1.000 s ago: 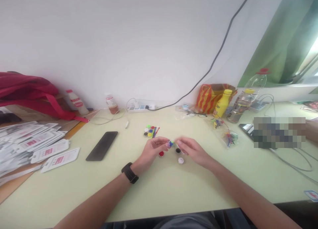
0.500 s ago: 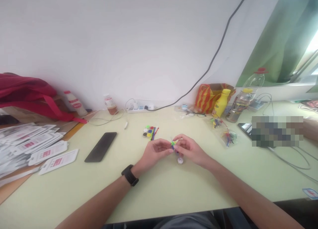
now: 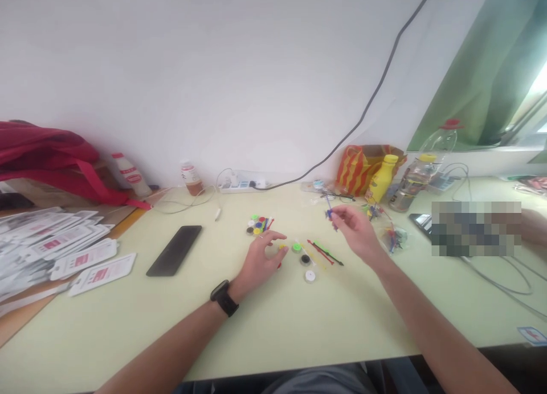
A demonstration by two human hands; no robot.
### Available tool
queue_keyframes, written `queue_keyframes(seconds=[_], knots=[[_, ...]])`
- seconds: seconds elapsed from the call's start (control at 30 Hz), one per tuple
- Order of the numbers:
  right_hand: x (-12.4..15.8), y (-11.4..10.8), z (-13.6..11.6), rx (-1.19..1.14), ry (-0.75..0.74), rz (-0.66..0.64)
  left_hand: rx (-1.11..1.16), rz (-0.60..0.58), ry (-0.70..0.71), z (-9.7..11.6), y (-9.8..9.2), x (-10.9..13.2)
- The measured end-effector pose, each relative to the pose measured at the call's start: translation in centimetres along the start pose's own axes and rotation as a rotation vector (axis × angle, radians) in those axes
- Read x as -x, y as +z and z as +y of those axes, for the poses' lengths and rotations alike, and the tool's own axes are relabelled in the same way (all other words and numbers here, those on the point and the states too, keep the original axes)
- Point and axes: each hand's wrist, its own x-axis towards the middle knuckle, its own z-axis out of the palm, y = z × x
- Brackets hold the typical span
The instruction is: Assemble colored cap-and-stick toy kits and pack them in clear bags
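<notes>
My left hand [image 3: 262, 257] rests on the pale green table [image 3: 273, 320] with a black watch on the wrist. Its fingers are spread loosely over small round caps; a yellow cap [image 3: 282, 247] and a green cap [image 3: 296, 247] lie at the fingertips. My right hand [image 3: 356, 230] is raised above the table and pinches a thin blue stick [image 3: 329, 212]. Red and green sticks [image 3: 325, 251] lie on the table below it. A black cap [image 3: 305, 259] and a white cap [image 3: 310, 276] sit nearby. A cluster of coloured caps and sticks [image 3: 258, 225] lies farther back.
A black phone [image 3: 174, 250] lies to the left, and white packaged cards [image 3: 60, 246] are piled at the far left. A power strip [image 3: 239, 184], bottles [image 3: 382, 177], an orange bag [image 3: 363, 166] and a clear bag of sticks [image 3: 391, 234] line the back and right.
The hands, held together over a small coloured bundle, have parted. My right hand rose to the right with a blue stick; red and green sticks and two caps now lie on the table.
</notes>
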Motion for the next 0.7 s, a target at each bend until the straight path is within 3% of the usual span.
queue_keyframes(seconds=[0.13,0.2,0.27,0.37,0.53,0.7], knots=[[-1.7,-3.0,0.8,0.419,-0.241,0.184,-0.043,-0.033,-0.036,-0.5,0.1,0.0],[-1.9,-4.0,2.1,0.627,-0.218,0.106,-0.060,-0.061,-0.049,-0.4,0.2,0.1],[-1.8,-4.3,3.8,0.801,-0.090,-0.152,-0.075,-0.079,-0.056,-0.3,0.2,0.3],[-1.6,-4.2,6.0,0.856,-0.019,-0.313,-0.099,-0.090,-0.053,-0.1,0.0,0.4],[-1.5,-3.9,7.3,0.883,0.002,-0.314,-0.201,-0.126,-0.049,0.3,-0.5,0.5],[-1.2,-3.6,6.7,0.904,-0.013,-0.267,-0.266,-0.190,-0.022,0.5,-0.6,0.5]])
